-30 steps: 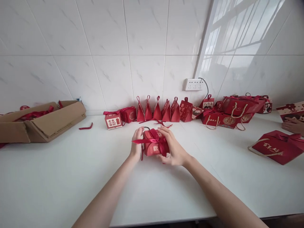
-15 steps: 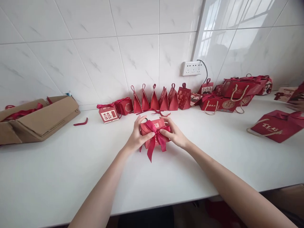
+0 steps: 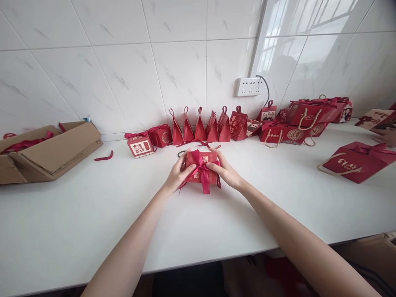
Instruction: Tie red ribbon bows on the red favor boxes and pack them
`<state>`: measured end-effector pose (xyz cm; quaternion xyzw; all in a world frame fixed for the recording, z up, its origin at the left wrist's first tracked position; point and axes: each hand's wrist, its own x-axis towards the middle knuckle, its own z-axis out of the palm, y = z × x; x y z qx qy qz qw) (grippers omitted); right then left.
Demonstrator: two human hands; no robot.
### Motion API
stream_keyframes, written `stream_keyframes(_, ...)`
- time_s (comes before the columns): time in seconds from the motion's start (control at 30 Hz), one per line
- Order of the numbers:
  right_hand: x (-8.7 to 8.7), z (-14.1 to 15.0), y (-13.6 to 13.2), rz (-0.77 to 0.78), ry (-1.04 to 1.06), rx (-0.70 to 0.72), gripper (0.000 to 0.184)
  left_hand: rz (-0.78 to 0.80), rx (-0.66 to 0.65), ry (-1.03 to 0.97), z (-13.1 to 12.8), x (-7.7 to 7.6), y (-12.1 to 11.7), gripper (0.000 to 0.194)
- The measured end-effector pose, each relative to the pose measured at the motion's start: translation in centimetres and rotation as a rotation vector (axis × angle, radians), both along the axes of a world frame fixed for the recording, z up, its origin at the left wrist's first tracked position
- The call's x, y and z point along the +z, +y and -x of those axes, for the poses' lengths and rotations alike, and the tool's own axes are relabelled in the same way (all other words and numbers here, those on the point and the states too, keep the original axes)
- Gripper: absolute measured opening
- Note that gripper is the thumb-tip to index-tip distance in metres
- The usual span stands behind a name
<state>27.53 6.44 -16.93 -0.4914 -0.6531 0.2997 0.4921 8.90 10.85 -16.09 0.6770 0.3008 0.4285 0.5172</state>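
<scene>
A small red gift box with gold characters sits on the white table in front of me. My left hand grips its left side, thumb on the red ribbon bow tied across the top. From the right, my right hand pinches the bow's other loop. Both ribbon tails hang down over the box's front face.
A row of red pyramid boxes and two small square boxes line the tiled wall. Red bags with rope handles lie at right, one nearer. An open cardboard box holds ribbons at left. Another person's hand shows at far right.
The box has turned so its top with the bow faces me, and it rests lower on the table. My fingers shifted onto the bow loops. The view tilted down.
</scene>
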Motion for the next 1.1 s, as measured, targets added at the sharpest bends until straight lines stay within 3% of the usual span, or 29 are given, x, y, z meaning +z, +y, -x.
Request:
stream_keyframes(0.2, 0.5, 0.6, -0.5, 0.111, 0.115, -0.034, 0.069, -0.25, 0.174, -0.046, 0.0, 0.1, -0.5, 0.061)
stream_keyframes(0.4, 0.8, 1.2, -0.9, 0.073, 0.049, -0.047, 0.071, -0.488, 0.329, 0.034, -0.3, 0.2, -0.9, 0.025)
stream_keyframes(0.5, 0.7, 1.2, -0.6, 0.1, 0.109, -0.076, 0.068, -0.54, 0.401, -0.031, -0.6, 0.0, -1.0, 0.016)
stream_keyframes(0.67, 1.0, 1.0, -0.2, 0.196, 0.323, -0.023, 0.049, -0.36, 0.431, -0.083, -1.1, -0.3, -1.3, 0.022)
stream_keyframes(0.83, 1.1, 0.6, -0.2, 0.239, 0.385, -0.007, 0.048, -0.215, 0.374, -0.131, -1.1, -0.1, -1.6, 0.019)
stream_keyframes(0.93, 0.8, 0.5, -0.2, 0.173, 0.356, 0.014, 0.054, -0.179, 0.293, -0.108, -0.7, 0.4, -1.6, 0.02)
stream_keyframes(1.1, 0.8, 0.2, -0.2, 0.168, 0.342, 0.004, 0.07, -0.183, 0.288, 0.019, -0.4, 0.7, -1.4, 0.031)
